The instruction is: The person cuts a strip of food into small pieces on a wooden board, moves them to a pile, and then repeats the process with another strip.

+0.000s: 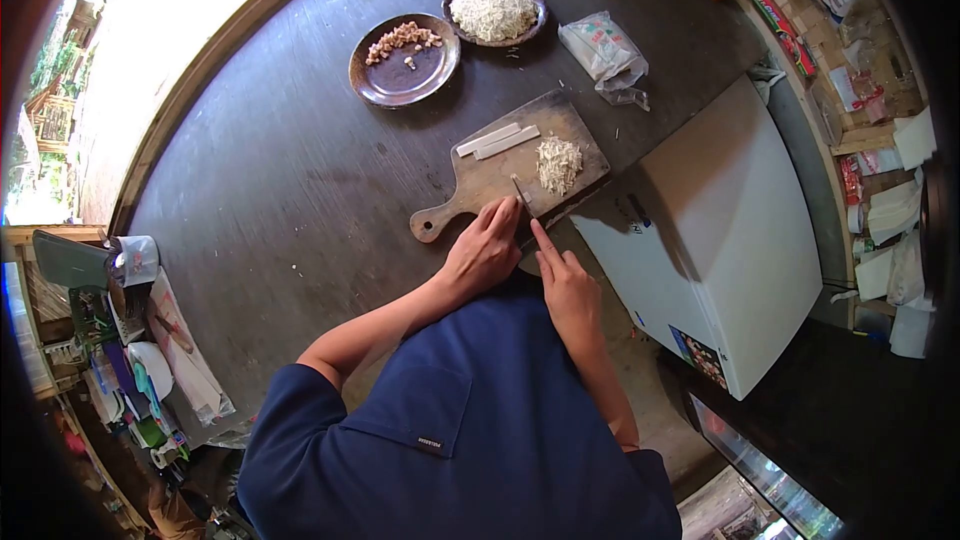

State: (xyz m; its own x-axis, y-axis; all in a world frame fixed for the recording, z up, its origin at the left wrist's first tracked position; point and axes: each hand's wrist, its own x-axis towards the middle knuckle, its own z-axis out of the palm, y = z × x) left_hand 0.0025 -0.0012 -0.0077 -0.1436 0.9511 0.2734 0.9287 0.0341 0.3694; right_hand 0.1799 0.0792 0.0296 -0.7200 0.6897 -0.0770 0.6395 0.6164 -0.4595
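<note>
Two plates stand on the dark table [280, 190], side by side toward its far edge. The left plate [422, 78] holds a small heap of brown bits [402, 40], too many to count, pushed against its far rim, and a pale crumb or two near its middle. The right plate [541, 28] is piled high with pale shreds [493, 8]. Just right of it lies one plastic bag [604, 52], something white inside, nearer the table's right edge.

One cutting board [488, 176] lies along the table's near edge, its handle pointing left. On it are two pale sticks [507, 143], side by side at the far edge, and one pile [558, 163] of pale shreds toward the right end.

One knife [523, 192] is over the board's near edge, left of the pile. The right hand [570, 290] grips it, index finger stretched along it. The left hand [485, 245] rests at the board's near edge, fingers bent and bunched beside the blade; whether they pinch anything cannot be told.
</note>
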